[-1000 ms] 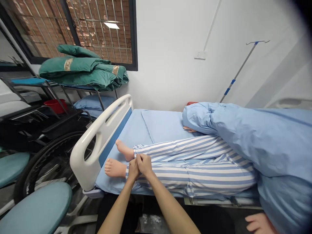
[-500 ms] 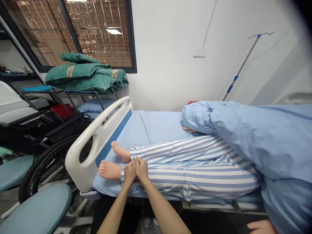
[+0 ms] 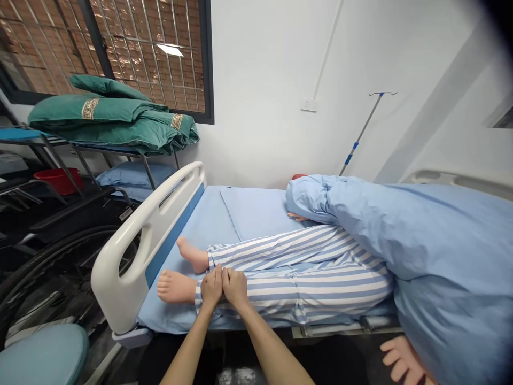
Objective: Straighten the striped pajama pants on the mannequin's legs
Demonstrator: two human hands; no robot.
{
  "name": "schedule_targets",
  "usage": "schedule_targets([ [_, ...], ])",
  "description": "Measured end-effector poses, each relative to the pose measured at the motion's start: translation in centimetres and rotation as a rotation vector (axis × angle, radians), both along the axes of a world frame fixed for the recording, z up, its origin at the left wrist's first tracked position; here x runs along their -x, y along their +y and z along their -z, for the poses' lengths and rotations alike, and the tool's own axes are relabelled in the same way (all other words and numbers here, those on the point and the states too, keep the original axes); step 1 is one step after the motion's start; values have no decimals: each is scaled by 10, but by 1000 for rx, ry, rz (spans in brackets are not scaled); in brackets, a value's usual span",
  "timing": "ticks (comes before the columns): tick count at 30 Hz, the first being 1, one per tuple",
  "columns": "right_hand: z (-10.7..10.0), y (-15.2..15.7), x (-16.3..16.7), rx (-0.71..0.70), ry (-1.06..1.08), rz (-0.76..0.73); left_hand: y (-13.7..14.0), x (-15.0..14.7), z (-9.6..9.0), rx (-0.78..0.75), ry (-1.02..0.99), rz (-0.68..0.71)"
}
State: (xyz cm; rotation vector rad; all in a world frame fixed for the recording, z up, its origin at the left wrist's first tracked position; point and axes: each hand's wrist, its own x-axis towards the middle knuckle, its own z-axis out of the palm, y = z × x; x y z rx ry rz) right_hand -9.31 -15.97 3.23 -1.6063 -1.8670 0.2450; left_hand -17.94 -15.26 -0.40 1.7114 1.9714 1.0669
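A manikin-like figure lies on the bed in blue-and-white striped trousers (image 3: 340,289), its two bare feet at the left end. My left hand (image 3: 211,287) is curled over the nearer lower leg, just above the nearer foot (image 3: 176,286). Beside it, my right hand (image 3: 235,287) is closed over the same striped leg, knuckles up and thumb side against the left hand. The undersides of my fingers are hidden, so how far they wrap round cannot be seen. The farther foot (image 3: 193,255) points up and left, apart from my hands.
A white footboard (image 3: 120,267) rises left of the feet. A blue quilt (image 3: 433,240) covers the figure's upper body, and a manikin-like hand (image 3: 404,359) hangs below it. There are also a wheelchair (image 3: 60,246), a stool (image 3: 48,353), folded green bedding (image 3: 116,117) and a drip stand (image 3: 363,136).
The view has turned slightly right, so the surroundings shift left and more of the hanging hand shows. Both my hands stay closed on the nearer lower leg.
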Motion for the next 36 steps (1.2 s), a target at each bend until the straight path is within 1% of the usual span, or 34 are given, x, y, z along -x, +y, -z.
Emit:
schedule_targets([
  [3, 15, -2, 3, 9, -33, 16, 1, 2, -3, -61, -210, 18],
  [5, 21, -2, 4, 1, -21, 17, 2, 0, -11, -89, -335, 14],
  [7, 22, -1, 3, -5, 9, 0, 2, -4, -24, -116, -438, 5],
  [10, 18, 0, 0, -1, 67, -4, 2, -11, -44, -135, -530, 7],
  [12, 17, 1, -2, 7, 116, -3, 2, -13, -50, -149, -549, 3],
  [14, 17, 2, -4, 13, 180, -14, 2, -15, -44, -156, -499, -15],
  [15, 18, 3, -4, 15, 218, -16, 1, -16, -37, -147, -425, -23],
  [19, 21, 6, -4, 19, 356, 23, -5, -21, -3, -61, 52, -85],
  [20, 20, 6, -5, 21, 373, 27, -6, -21, 2, -38, 138, -102],
  [22, 15, 8, -6, 23, 373, 8, -8, -23, 6, 4, 224, -124],
  [26, -2, 10, -17, -24, 280, -43, -9, -22, -1, 10, 230, -62],
  [28, -4, 9, -23, -40, 235, -52, -9, -22, -3, -1, 204, -55],
  [31, 5, 4, -27, -28, 168, -53, -8, -21, -2, -3, 148, -64],
  [33, 12, 2, -25, -24, 130, -42, -6, -21, -5, -1, 74, -44],
  [36, 17, 2, -24, -15, 145, -30, -3, -24, -18, -29, -89, -43],
])
